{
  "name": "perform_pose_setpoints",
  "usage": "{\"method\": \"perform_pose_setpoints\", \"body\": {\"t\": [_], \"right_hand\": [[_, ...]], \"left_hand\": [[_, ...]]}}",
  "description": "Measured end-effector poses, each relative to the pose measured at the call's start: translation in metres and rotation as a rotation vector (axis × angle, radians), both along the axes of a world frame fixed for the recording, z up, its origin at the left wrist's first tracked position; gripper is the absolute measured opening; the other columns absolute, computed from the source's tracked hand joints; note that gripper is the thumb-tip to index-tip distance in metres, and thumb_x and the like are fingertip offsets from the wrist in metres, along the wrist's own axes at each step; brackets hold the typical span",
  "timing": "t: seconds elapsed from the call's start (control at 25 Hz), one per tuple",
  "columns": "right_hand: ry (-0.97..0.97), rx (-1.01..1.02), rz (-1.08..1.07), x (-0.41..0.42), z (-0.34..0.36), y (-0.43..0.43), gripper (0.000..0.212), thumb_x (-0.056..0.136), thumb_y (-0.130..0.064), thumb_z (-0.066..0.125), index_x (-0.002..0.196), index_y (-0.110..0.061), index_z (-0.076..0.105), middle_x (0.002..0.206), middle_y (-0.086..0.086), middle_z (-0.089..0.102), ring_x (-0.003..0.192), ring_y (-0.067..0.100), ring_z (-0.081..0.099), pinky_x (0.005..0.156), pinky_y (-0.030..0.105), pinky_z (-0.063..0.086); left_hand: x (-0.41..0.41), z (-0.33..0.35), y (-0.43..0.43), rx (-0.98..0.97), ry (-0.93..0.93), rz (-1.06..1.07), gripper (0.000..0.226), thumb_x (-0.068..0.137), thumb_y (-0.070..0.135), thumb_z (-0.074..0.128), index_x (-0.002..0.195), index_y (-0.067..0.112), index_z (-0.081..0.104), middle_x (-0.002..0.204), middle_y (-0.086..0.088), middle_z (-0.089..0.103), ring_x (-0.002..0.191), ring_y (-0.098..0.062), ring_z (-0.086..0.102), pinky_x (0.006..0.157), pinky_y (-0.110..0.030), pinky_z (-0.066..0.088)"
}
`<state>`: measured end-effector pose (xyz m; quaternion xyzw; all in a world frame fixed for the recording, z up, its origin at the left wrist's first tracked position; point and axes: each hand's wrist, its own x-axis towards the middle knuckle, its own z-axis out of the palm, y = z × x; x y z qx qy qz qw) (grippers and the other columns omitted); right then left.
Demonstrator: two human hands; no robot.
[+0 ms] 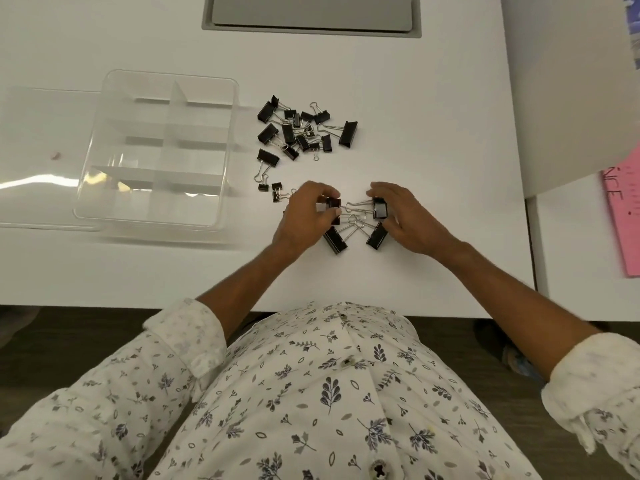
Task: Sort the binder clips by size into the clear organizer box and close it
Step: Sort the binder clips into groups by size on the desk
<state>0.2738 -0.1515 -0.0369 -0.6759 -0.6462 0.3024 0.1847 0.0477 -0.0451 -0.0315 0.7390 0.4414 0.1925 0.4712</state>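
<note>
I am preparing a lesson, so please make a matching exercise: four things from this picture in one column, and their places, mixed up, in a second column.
Things:
1. organizer box
2. pink paper
3. pile of binder clips
4. grey panel

Places:
A. at the right edge of the view
B. left part of the table, lid open
C. far side of the table, set into the top
D. between the box and the hands, farther out

Pairs: 1-B, 2-A, 3-D, 4-C
</note>
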Motion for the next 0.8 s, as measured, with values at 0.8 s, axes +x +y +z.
{"method": "perform_pose_setpoints", "body": {"t": [0.8], "right_hand": [[-0.521, 0.038, -0.032, -0.003, -0.030, -0.049, 0.067, 0.107, -0.060, 0.025, 0.165, -0.027, 0.017, 0.174, -0.001, 0.008, 0.161, 0.025, -0.002, 0.128, 0.057, 0.013]], "left_hand": [[0.009, -0.013, -0.047, -0.042, 0.005, -0.343, 0.054, 0.099, 0.012, 0.065, 0.150, 0.013, 0.047, 0.134, -0.004, 0.058, 0.102, -0.015, 0.064, 0.083, -0.018, 0.057]]}}
